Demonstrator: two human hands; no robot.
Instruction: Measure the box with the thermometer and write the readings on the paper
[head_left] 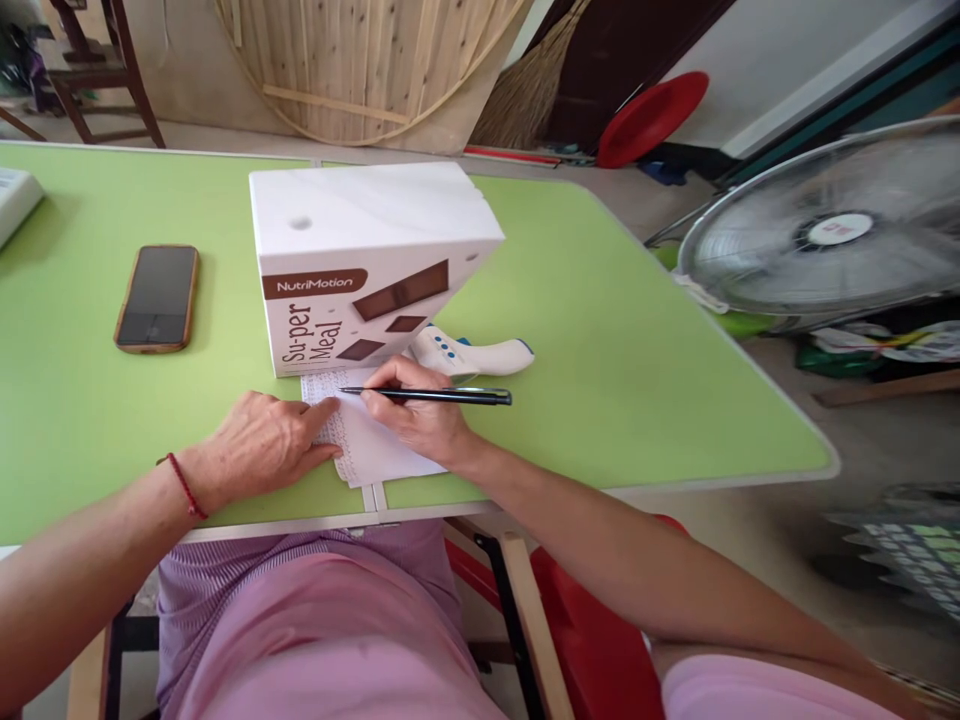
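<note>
My right hand [420, 412] is closed around a black pen [450, 395], its tip against a white sheet of paper [386, 452]. Small handwriting covers the left part of the sheet, and part of the paper is hidden by my right hand. My left hand [270, 443] lies at the paper's left edge, index finger and thumb stretched apart and resting on it. Just behind the paper stands a white NutriMotion box [375, 260]. A white device with blue buttons and a handle, resembling a forehead thermometer [502, 357], lies behind my right hand, partly hidden.
A phone [158, 298] in a brown case lies left of the box on the green table [637, 350]. A white object [16, 200] sits at the far left edge. Beyond the right edge stands a large fan [832, 230]. A red basin [652, 118] and a broom [529, 85] are behind.
</note>
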